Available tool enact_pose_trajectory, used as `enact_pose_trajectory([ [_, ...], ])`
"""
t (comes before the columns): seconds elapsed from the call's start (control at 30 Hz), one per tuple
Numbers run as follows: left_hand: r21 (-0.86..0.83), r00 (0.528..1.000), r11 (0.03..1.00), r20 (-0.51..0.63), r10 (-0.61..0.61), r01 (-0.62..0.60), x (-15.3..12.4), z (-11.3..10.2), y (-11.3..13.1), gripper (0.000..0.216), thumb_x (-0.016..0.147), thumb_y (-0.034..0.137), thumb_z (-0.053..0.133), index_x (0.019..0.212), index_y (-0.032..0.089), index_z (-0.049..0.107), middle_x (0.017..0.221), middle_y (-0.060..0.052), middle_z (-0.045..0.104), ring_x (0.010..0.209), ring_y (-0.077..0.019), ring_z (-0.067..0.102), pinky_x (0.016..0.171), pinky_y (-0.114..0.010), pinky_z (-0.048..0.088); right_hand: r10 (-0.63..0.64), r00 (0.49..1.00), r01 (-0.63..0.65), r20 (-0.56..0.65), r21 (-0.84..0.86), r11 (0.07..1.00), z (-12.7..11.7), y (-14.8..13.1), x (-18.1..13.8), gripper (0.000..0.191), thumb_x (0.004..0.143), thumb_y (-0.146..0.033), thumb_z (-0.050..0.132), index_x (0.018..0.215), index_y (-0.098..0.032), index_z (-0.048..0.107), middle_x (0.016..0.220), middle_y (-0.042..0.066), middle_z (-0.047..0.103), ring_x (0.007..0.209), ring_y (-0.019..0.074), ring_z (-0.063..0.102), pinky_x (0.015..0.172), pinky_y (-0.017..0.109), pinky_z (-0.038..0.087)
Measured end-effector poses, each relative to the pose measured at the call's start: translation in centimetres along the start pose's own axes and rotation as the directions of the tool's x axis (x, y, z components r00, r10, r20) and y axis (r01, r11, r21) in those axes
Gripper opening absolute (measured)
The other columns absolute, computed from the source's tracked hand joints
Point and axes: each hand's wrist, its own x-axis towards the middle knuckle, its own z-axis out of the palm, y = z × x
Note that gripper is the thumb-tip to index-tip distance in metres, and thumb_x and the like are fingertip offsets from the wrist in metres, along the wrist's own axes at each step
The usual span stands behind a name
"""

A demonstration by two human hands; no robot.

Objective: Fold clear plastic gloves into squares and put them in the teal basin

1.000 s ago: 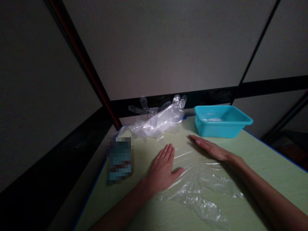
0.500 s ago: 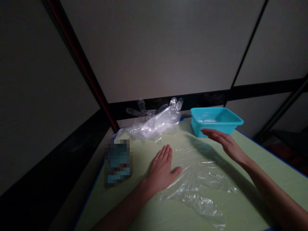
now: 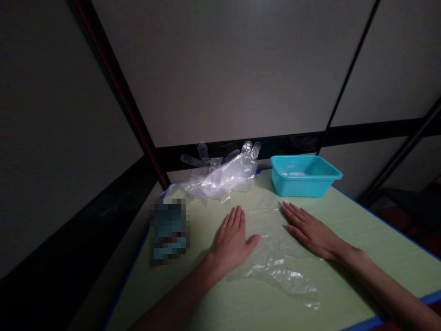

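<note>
A clear plastic disposable glove (image 3: pixel 275 262) lies spread on the pale green table (image 3: pixel 375 271) between my hands. My left hand (image 3: pixel 233 239) rests flat at its left side, thumb stretched out over the film. Over the glove's right side lies my right hand (image 3: pixel 310 230), palm down with its fingers stretched out, covering part of the film. Neither hand grips anything. Behind them, a heap of clear plastic gloves (image 3: pixel 223 179) sits at the table's back edge, some of its fingers standing up against the wall.
A turquoise plastic basin (image 3: pixel 303 186) stands at the back right, with something pale and shiny inside. At the left edge lies a blurred-out packet (image 3: pixel 169 232). Wall panels (image 3: pixel 223 73) rise directly behind the table.
My right hand has come down from above the table near the basin onto the right side of the glove, which looks flatter. My left hand has stayed in place.
</note>
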Motion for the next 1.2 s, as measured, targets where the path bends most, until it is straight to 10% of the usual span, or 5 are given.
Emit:
enact_pose_trajectory([
  [1.2, 0.017, 0.999, 1.0, 0.033, 0.013, -0.013, -0.1, -1.7, -1.3, 0.079, 0.08, 0.059, 0.032, 0.134, 0.002, 0.021, 0.141, -0.016, 0.014, 0.13, -0.0248, 0.011, 0.106, -0.039, 0.015, -0.019, 0.999, 0.015, -0.046, -0.084, 0.996, 0.7, 1.3, -0.3, 0.059, 0.09, -0.047, 0.02, 0.136, -0.011, 0.02, 0.14, 0.01, 0.02, 0.128, 0.0207, 0.017, 0.104, 0.039, 0.022],
])
